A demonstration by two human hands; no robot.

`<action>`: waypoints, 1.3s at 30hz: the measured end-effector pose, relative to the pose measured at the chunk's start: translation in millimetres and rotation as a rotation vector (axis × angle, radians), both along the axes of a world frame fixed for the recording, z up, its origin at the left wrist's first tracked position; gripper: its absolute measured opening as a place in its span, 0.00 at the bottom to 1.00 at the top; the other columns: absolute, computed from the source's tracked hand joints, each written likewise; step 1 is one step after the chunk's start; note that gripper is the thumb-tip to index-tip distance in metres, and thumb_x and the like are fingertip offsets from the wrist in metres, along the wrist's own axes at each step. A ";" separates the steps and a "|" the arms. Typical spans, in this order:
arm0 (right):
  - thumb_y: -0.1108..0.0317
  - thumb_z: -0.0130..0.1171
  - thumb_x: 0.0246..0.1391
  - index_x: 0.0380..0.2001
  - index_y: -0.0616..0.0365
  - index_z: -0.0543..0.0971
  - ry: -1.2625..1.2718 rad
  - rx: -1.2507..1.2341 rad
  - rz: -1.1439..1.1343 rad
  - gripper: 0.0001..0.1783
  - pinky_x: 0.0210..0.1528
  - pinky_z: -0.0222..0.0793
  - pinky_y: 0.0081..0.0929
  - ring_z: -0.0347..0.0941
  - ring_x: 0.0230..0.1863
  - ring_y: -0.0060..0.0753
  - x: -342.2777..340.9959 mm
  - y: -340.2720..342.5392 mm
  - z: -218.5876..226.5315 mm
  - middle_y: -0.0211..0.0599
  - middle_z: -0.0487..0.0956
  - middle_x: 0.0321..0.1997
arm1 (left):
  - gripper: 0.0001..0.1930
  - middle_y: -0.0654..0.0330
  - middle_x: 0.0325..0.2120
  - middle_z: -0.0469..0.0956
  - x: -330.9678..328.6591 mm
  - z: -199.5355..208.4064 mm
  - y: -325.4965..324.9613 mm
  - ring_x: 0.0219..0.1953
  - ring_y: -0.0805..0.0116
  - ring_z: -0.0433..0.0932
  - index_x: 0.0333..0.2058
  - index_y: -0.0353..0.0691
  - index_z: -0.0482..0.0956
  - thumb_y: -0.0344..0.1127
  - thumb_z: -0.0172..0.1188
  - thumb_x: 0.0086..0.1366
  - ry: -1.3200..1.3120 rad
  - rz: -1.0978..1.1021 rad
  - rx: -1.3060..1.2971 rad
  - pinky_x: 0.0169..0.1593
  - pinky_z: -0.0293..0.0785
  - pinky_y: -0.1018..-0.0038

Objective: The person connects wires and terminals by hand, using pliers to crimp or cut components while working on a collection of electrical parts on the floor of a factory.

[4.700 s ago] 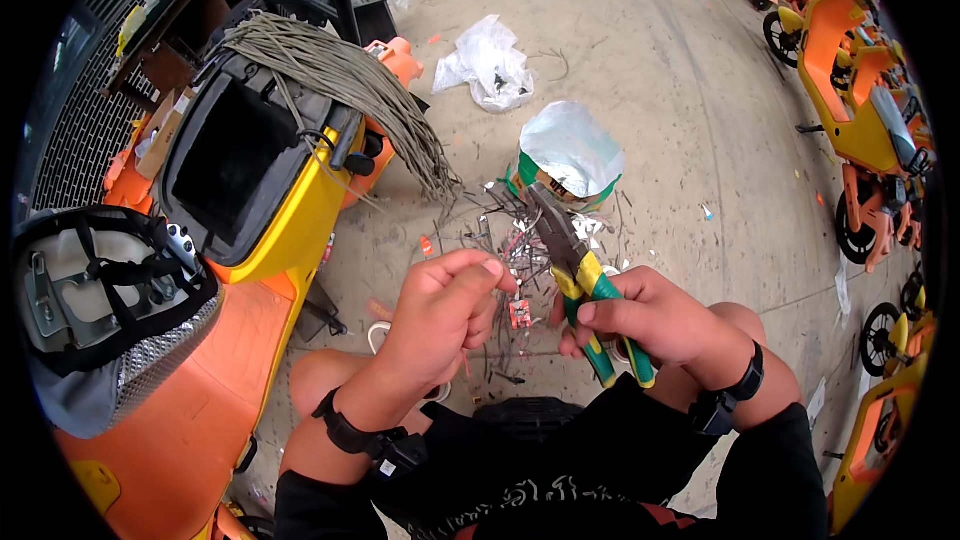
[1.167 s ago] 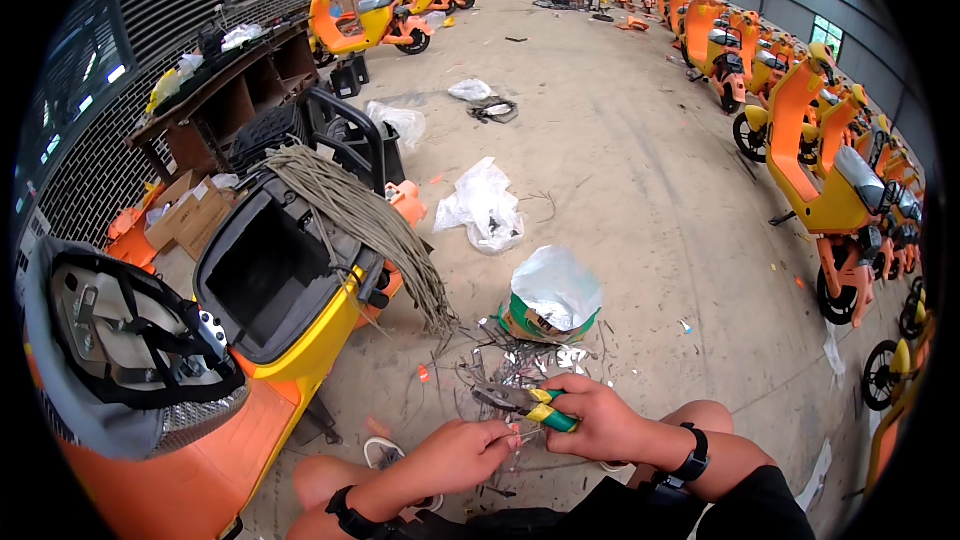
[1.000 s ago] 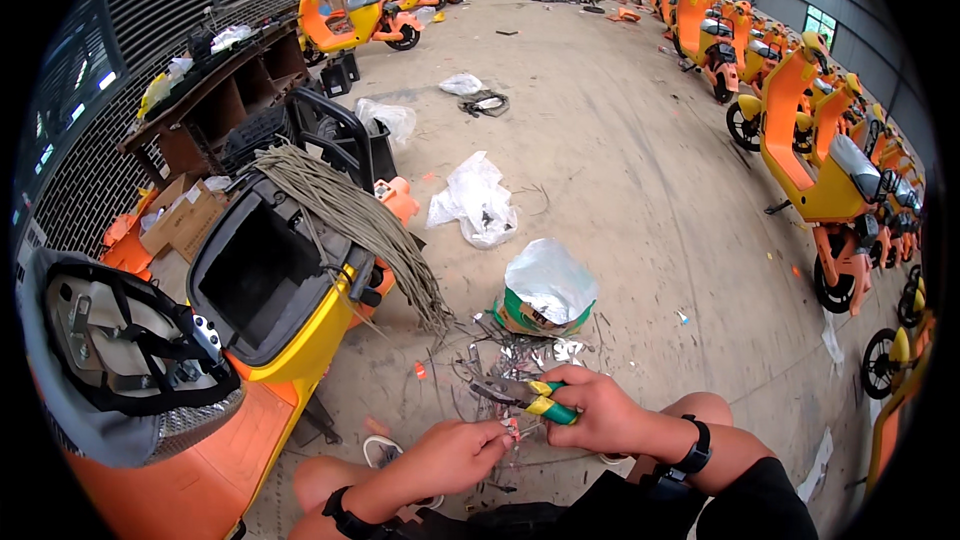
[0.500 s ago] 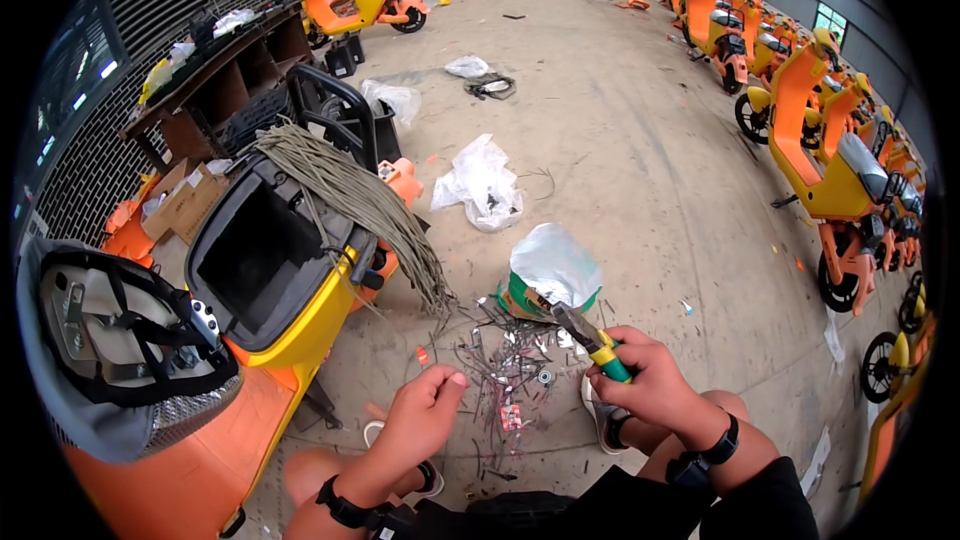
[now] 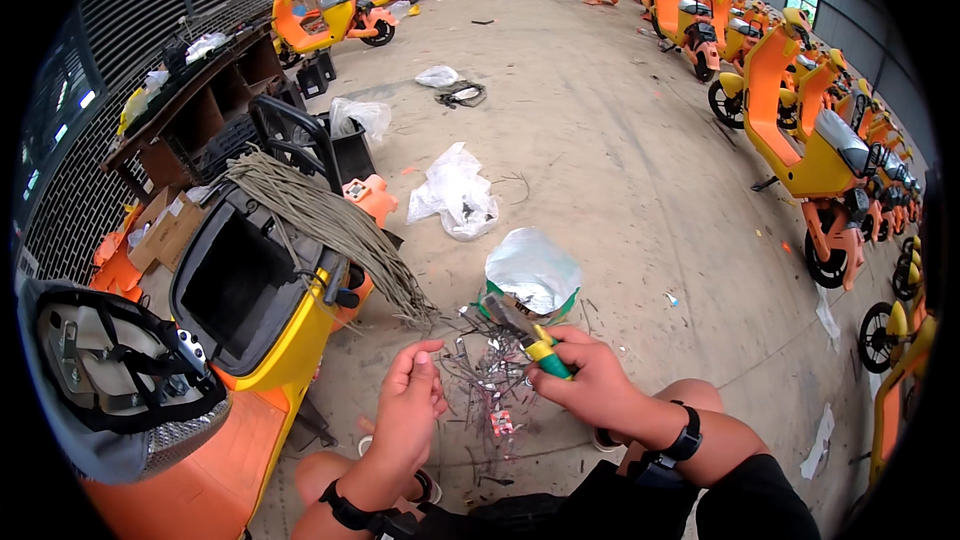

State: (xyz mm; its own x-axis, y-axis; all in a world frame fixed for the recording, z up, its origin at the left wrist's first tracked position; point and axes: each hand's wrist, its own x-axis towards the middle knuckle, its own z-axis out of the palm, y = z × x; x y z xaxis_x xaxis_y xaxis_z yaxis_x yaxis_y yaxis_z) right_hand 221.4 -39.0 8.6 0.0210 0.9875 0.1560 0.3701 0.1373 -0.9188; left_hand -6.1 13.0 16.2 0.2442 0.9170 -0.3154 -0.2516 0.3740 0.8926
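Observation:
My right hand (image 5: 590,377) grips pliers (image 5: 520,328) with green and yellow handles; their dark metal jaws point up and left, in front of a green and white sack (image 5: 533,265). To the left, my left hand (image 5: 412,390) is raised with the index finger stretched out and the thumb up. Its other fingers are loosely curled, and I see nothing held in it. Below and between both hands, dark strips and small scraps (image 5: 490,370) lie scattered on the floor, with a small red and white piece (image 5: 502,422) among them.
At my left stands a yellow and orange scooter (image 5: 290,360) with an open dark storage box, a bundle of cord (image 5: 320,225) and an upturned helmet (image 5: 120,370). Rows of scooters (image 5: 775,120) line the right. A plastic bag (image 5: 455,195) lies ahead.
The pliers and my right hand have shifted left, toward my left hand. My left hand has loosened from a fist and its index finger has straightened. The whole view has shifted slightly.

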 end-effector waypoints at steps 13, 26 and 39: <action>0.70 0.63 0.52 0.37 0.64 0.83 0.282 -0.197 0.099 0.10 0.48 0.71 0.28 0.75 0.46 0.33 -1.8 -0.2 7.5 0.41 0.78 0.44 | 0.08 0.64 0.27 0.69 1.0 -11.3 3.6 0.26 0.76 0.64 0.40 0.40 0.70 0.37 0.47 0.75 -0.055 -0.007 0.004 0.31 0.64 0.78; 0.71 0.62 0.54 0.35 0.65 0.82 0.363 -0.391 0.199 0.08 0.52 0.67 0.27 0.72 0.47 0.29 -5.6 -6.7 14.2 0.35 0.79 0.40 | 0.10 0.62 0.34 0.77 -4.3 -17.7 8.0 0.37 0.74 0.73 0.42 0.38 0.73 0.39 0.50 0.74 0.228 0.027 0.328 0.43 0.67 0.78; 0.71 0.63 0.53 0.35 0.63 0.83 0.329 -0.329 0.288 0.07 0.52 0.68 0.28 0.72 0.48 0.31 -9.1 -10.1 5.8 0.36 0.78 0.43 | 0.11 0.60 0.28 0.73 -11.1 -6.0 9.0 0.31 0.71 0.71 0.42 0.39 0.69 0.41 0.49 0.74 -0.119 -0.004 0.055 0.38 0.68 0.75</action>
State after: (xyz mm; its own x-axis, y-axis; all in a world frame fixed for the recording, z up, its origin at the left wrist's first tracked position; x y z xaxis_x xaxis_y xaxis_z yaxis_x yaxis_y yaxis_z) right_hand 212.2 -49.1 14.4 -0.2619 0.9561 -0.1310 0.0454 -0.1234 -0.9913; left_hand -17.2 22.0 10.2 0.2803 0.9311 -0.2336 -0.3557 0.3268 0.8756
